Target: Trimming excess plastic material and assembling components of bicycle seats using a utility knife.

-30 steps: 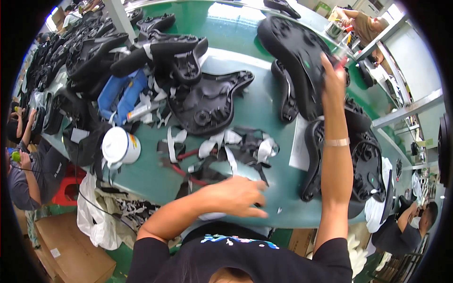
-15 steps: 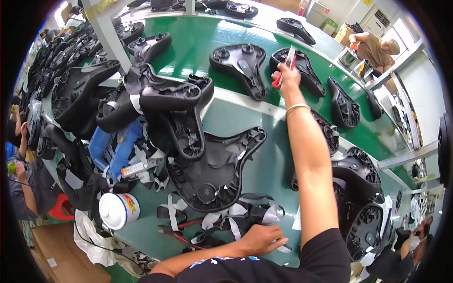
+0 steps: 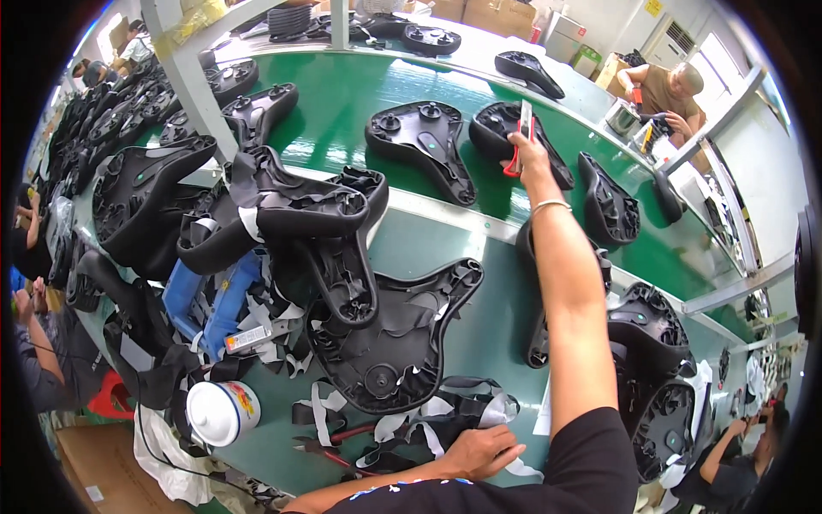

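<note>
My right hand (image 3: 533,156) is stretched out over the green belt, closed on a red-handled cutting tool (image 3: 525,122) with its silver end pointing away from me. Just behind the tool lies an upturned black saddle (image 3: 497,128). Low in the picture, my left hand (image 3: 481,452) rests by the table's near side with curled fingers; whatever lies inside them is hidden. Beside it are black and grey fabric strips (image 3: 441,420) and red-handled pliers (image 3: 330,445). Another upturned saddle (image 3: 385,343), its fabric edge folded inward, lies on the table in front of me.
Stacked saddles (image 3: 300,206) stand at the left, above a blue holder (image 3: 210,300). A white lidded mug (image 3: 223,413) sits near the table's left edge. More saddles (image 3: 659,343) lie to my right. Across the belt, a co-worker (image 3: 672,94) handles something beside a metal pot (image 3: 622,116).
My view has shifted, so most nearby things sit lower in the picture. My right hand still holds the cutting tool, now slightly nearer me. The co-worker across the belt has moved their arms.
</note>
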